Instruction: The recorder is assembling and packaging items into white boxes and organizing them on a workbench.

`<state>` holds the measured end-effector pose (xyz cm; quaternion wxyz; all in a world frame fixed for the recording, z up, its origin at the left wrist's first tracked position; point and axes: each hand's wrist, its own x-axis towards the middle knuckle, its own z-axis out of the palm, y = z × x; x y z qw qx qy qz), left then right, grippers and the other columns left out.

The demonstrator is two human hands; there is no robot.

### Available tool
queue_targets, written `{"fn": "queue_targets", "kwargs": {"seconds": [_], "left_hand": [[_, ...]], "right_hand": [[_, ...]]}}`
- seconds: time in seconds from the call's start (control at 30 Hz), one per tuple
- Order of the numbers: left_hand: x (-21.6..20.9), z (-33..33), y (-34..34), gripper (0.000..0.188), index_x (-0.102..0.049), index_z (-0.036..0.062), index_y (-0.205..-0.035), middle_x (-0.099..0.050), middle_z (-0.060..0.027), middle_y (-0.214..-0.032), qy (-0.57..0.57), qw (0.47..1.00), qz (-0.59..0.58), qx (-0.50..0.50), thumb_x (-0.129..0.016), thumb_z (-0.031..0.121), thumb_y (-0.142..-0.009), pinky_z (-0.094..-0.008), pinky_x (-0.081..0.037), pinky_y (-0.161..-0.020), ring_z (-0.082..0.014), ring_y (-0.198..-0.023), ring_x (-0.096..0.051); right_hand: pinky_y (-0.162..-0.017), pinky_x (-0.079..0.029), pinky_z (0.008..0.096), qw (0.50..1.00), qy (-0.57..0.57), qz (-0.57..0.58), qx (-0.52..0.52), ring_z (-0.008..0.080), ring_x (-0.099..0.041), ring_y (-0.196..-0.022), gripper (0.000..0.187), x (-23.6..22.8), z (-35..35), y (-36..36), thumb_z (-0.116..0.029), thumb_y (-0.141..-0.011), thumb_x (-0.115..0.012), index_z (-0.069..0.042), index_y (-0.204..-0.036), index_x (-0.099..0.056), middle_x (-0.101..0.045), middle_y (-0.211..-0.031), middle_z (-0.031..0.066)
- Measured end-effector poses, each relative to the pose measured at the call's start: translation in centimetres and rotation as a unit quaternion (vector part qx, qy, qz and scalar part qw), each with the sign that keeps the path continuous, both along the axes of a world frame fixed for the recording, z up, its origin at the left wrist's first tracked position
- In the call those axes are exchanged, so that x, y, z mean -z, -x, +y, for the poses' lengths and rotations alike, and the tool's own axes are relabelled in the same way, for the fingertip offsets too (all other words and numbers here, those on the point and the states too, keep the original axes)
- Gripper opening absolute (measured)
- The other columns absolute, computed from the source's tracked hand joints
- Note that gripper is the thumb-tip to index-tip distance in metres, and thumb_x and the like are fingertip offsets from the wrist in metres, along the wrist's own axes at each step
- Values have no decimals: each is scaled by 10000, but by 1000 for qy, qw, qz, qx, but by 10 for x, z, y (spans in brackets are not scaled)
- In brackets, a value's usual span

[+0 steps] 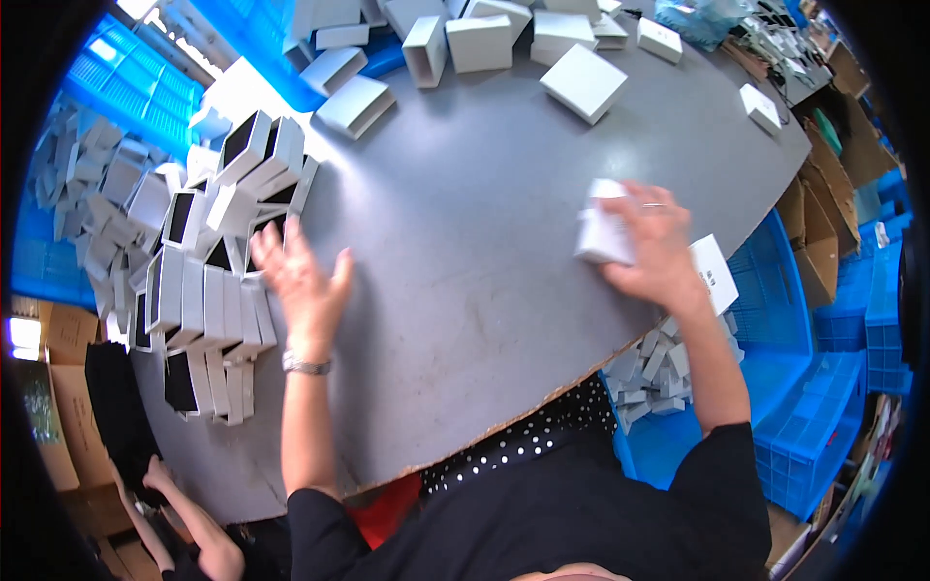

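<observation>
My right hand is closed round a small white box, held over the right part of the grey table; motion blurs the box, and I cannot tell if it is one or two. Beside that wrist another white box shows at the table's edge. With fingers spread, my left hand holds nothing. Its fingertips reach the side of stacked open white boxes with dark insides; whether they touch is unclear.
More white boxes lie along the far edge. One white box sits apart. Below the table's right edge, a blue crate holds many small boxes. At far left, a blue crate is heaped with boxes. Another person's arms show at lower left.
</observation>
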<state>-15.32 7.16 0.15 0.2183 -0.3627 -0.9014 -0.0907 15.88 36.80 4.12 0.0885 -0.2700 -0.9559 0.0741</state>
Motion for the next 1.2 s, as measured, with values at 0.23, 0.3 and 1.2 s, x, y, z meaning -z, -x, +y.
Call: {"fn": "queue_targets", "kwargs": {"seconds": [0.23,0.3,1.2], "left_hand": [[-16,17,-24,627,-512,-53,-1393,-552,-300,-1323,31,995,-56,74,-694,146,-827,-493,-404,-1081,-436,-1230,-514],[-17,33,-62,642,-518,-57,-1384,-540,-291,-1312,17,986,-83,143,-720,140,-808,-484,-404,-1082,-425,-1222,-506],[-8,0,-105,1032,-373,25,-1483,-459,-223,-1386,-168,939,-229,193,-913,201,-622,-480,-383,-1122,-408,-1301,-436]], "right_hand": [[-1207,-258,568,983,-143,91,73,450,-292,-1477,851,-2,103,53,-474,-758,-796,-263,-1504,-444,-332,-1603,221],[-1179,-336,534,962,-257,51,69,468,-354,-1431,881,19,131,101,-424,-771,-791,-299,-1541,-380,-313,-1610,227],[-1106,-404,503,941,97,113,-303,428,-482,-1271,1147,23,-41,50,-427,-571,-886,-63,-1539,-391,-514,-1372,240]]}}
